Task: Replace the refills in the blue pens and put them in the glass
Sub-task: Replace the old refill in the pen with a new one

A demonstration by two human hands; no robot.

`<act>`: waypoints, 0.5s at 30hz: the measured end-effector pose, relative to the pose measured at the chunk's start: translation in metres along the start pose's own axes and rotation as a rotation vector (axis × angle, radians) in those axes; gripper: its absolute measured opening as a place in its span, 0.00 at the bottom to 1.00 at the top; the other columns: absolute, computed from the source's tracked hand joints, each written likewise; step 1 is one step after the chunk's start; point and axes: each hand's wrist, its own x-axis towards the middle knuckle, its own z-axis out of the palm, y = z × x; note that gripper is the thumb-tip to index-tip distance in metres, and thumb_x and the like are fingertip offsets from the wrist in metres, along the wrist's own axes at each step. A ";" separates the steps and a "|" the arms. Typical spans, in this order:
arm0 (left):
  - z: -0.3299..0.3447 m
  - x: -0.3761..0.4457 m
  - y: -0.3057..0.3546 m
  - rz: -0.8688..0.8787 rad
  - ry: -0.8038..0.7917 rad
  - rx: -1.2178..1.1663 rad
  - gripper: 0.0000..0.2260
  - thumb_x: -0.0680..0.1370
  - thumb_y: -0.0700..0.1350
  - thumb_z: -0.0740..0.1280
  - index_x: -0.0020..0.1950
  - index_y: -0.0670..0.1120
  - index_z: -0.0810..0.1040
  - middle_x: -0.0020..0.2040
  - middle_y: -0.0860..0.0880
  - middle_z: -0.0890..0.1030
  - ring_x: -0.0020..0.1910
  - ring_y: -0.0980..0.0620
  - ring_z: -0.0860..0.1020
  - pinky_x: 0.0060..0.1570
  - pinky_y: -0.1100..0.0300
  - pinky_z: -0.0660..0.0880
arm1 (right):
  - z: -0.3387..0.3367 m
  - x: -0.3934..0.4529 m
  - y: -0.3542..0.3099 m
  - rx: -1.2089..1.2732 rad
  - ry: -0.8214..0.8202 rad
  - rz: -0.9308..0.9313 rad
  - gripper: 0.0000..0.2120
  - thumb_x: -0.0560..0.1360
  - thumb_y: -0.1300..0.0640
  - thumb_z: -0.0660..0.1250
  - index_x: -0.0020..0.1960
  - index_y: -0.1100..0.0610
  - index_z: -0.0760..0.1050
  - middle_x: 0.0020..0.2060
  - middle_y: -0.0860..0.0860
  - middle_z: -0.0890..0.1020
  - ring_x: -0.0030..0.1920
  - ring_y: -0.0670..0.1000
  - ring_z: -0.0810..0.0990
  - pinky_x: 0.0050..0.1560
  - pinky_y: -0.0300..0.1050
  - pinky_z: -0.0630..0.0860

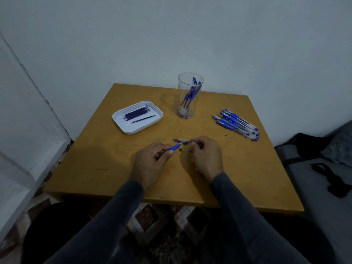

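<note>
Head view: perhaps eight loose pens, one glass.

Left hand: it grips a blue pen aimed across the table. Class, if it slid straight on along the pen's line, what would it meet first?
Probably the right hand, which pinches something small just beyond the tip of the pen that the left hand grips. A pen cap lies close behind; depth is unclear.

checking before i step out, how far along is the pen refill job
Done: a few blue pens stand in the clear glass. In hand: the left hand grips a blue pen barrel while the right hand works at its tip. Left: the pile of blue pens.
</note>
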 end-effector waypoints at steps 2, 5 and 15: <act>0.001 0.001 -0.001 0.001 0.002 0.002 0.09 0.80 0.48 0.70 0.59 0.50 0.84 0.46 0.59 0.82 0.42 0.62 0.78 0.43 0.61 0.77 | 0.005 0.003 0.001 -0.241 -0.046 -0.122 0.09 0.83 0.58 0.64 0.57 0.51 0.82 0.53 0.47 0.82 0.49 0.43 0.76 0.52 0.39 0.73; 0.001 0.001 -0.002 -0.001 0.005 -0.009 0.09 0.80 0.47 0.70 0.59 0.50 0.84 0.47 0.57 0.82 0.43 0.61 0.79 0.44 0.59 0.79 | 0.014 0.006 -0.001 -0.431 -0.092 -0.214 0.11 0.82 0.56 0.65 0.62 0.54 0.82 0.56 0.51 0.80 0.49 0.46 0.75 0.49 0.39 0.69; 0.000 0.000 0.000 -0.001 -0.009 -0.016 0.09 0.80 0.47 0.70 0.58 0.50 0.84 0.46 0.58 0.82 0.42 0.61 0.79 0.42 0.65 0.76 | 0.012 0.006 -0.005 -0.211 -0.100 -0.203 0.04 0.81 0.57 0.68 0.47 0.51 0.78 0.42 0.43 0.78 0.42 0.41 0.75 0.40 0.34 0.67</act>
